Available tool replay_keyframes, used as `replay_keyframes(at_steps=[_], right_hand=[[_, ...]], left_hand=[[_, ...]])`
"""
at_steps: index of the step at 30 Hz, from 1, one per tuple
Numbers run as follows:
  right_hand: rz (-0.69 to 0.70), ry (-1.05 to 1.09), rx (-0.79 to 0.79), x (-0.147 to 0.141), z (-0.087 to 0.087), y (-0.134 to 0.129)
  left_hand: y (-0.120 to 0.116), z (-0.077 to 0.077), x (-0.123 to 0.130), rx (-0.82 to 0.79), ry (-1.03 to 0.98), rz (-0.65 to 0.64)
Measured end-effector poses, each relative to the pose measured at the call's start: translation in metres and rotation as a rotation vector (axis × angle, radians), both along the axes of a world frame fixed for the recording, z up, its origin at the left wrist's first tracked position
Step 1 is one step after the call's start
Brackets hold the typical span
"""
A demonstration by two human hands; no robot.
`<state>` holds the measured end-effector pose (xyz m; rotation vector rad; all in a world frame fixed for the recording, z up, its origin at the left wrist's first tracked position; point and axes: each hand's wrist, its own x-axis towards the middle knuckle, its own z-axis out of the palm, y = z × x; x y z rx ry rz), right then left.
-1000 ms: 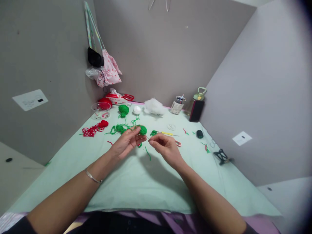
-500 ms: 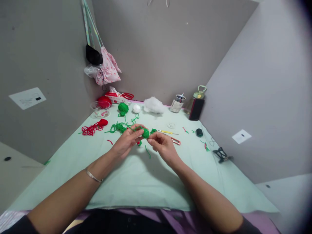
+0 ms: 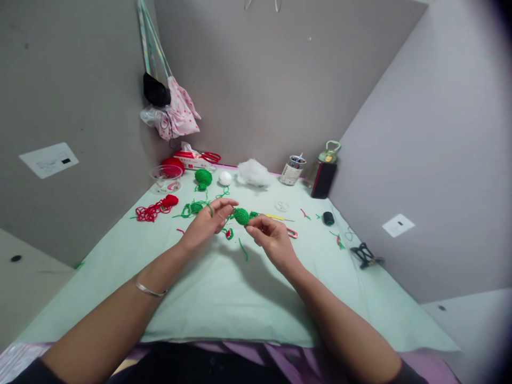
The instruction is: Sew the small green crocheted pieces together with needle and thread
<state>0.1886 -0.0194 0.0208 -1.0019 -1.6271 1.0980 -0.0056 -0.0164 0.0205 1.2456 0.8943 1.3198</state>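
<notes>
A small rounded green crochet piece (image 3: 241,216) hangs above the table between my two hands. My right hand (image 3: 269,234) pinches its lower right edge between thumb and fingertips. Just left of the piece is my left hand (image 3: 206,224), fingers bent, with green yarn (image 3: 210,210) looped over a finger and running towards the piece. A yellow-handled crochet hook (image 3: 280,217) lies behind my right hand, partly hidden. Under the hands sits a small green, white and red crocheted piece (image 3: 229,233), with a cut green strand (image 3: 243,249) nearby.
Tangled red yarn (image 3: 154,209), a green yarn ball (image 3: 203,177), a white ball (image 3: 225,178) and white stuffing (image 3: 253,173) lie at the back. A clear tub (image 3: 166,178), a pen tin (image 3: 293,170), a phone (image 3: 324,180) and a black clip (image 3: 365,255) stand around the edges.
My left hand has moved off the green crochet piece to its left, and its fingers have loosened. My right hand still pinches the piece, which now shows more fully.
</notes>
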Motion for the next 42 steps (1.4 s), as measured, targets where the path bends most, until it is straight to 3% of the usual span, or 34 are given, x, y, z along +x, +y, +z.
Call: replay_keyframes(at_steps=[5,16,24,38,42], right_hand=[[0.021,-0.003,0.043,0.002,-0.005,0.003],[0.163,0.063,-0.038,0.013,-0.008,0.015],[0.137,0.161,-0.156,0.005,-0.004,0.011],[0.28,0.127,-0.135,0.019,-0.001,0.02],[0.249,0.136,-0.15,0.017,-0.001,0.019]], left_hand=[[-0.001,-0.003,0.001,0.076,0.194,-0.02],[0.004,-0.001,-0.003,-0.044,0.001,-0.155],[-0.002,-0.005,0.003,0.005,0.101,-0.131],[-0.003,-0.004,0.003,0.046,0.106,-0.137],[-0.005,-0.003,0.006,0.086,0.109,-0.143]])
